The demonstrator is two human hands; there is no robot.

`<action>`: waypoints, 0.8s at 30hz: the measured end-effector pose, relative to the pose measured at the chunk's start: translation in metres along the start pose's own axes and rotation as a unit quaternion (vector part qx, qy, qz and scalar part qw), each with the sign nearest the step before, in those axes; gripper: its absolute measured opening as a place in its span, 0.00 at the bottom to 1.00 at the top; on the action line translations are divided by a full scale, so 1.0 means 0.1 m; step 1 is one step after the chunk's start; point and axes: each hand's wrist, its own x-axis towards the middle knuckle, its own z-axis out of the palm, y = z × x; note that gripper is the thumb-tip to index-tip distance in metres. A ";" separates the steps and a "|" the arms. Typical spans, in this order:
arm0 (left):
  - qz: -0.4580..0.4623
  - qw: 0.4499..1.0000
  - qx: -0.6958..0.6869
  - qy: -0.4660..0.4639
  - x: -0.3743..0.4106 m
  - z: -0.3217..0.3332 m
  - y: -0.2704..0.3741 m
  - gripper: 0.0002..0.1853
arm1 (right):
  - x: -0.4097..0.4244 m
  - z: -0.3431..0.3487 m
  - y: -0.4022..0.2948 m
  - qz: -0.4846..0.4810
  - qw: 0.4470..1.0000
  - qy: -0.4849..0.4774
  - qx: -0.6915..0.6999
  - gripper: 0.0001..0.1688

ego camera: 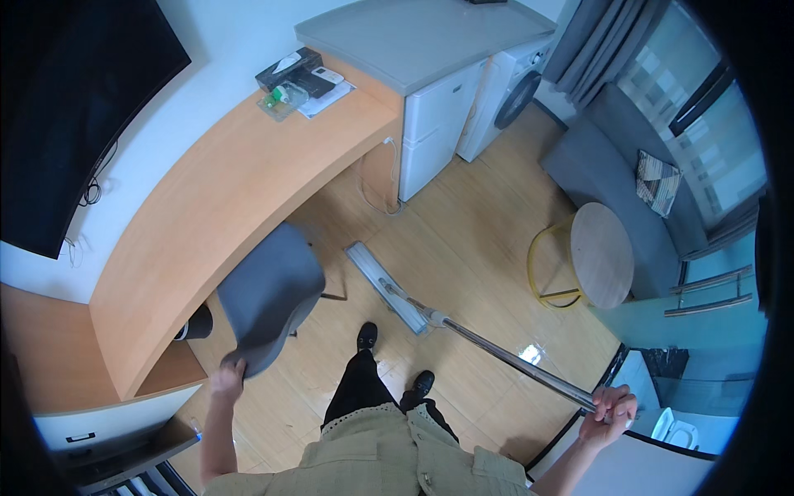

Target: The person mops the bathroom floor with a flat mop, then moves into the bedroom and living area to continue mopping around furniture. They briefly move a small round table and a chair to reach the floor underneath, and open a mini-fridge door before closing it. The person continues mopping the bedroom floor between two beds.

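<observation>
My left hand [228,379] grips the top edge of the backrest of a grey chair [273,291], which is partly under the wooden desk [248,211]. In my right hand [611,412] is the upper end of the metal pole [521,366] of a flat mop. From there the pole slants down leftwards to the long, flat mop head [384,285]. That head rests on the wood-look floor [446,248], in front of my shoes and to the right of the chair. Most of the chair's legs are hidden by its seat and the desk.
A round side table [602,254] with a yellow frame stands by a grey sofa [620,180]. Beyond the desk are a white fridge [440,118] and a washing machine [502,93]. A cable [378,208] trails on the floor. Under the desk sits a dark bin [200,322].
</observation>
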 end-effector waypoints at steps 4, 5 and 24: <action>-0.129 0.990 -0.053 -0.008 -0.15 -0.13 0.57 0.37 | -0.06 0.04 -0.04 0.007 0.999 0.017 0.028 0.20; -0.038 0.992 -0.111 0.041 -0.14 -0.73 1.08 0.43 | -0.09 0.06 -0.06 0.013 1.000 0.002 0.025 0.20; 0.547 0.766 -0.334 0.046 2.48 0.22 4.47 0.07 | -1.53 0.45 0.76 0.113 0.938 0.323 -0.049 0.19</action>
